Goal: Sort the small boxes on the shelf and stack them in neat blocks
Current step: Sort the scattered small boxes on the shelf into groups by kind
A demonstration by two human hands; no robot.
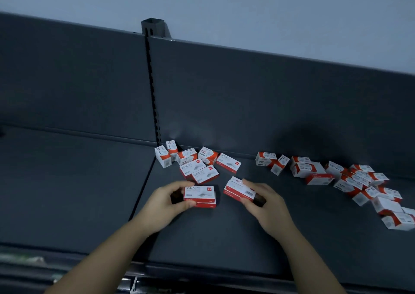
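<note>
R hand (pixel 266 206) round box (pixel 238 189), print illegible

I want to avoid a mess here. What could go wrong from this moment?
1. The box in the right hand is tilted, barcode side up; set so, it may sit crooked on the stack that the left hand holds.
2. Paper-clip boxes lie among the 24/6 boxes behind; the kinds could get mixed.

Two red-and-white 24/6 boxes (pixel 199 196) sit stacked flat on the dark shelf (pixel 202 237), gripped by the left hand (pixel 162 205), while the right hand (pixel 266 206) holds a third box (pixel 239 189) tilted beside them. Behind, a loose cluster (pixel 197 162) lies jumbled against the back; a bigger heap (pixel 359 181) sprawls far right.
</note>
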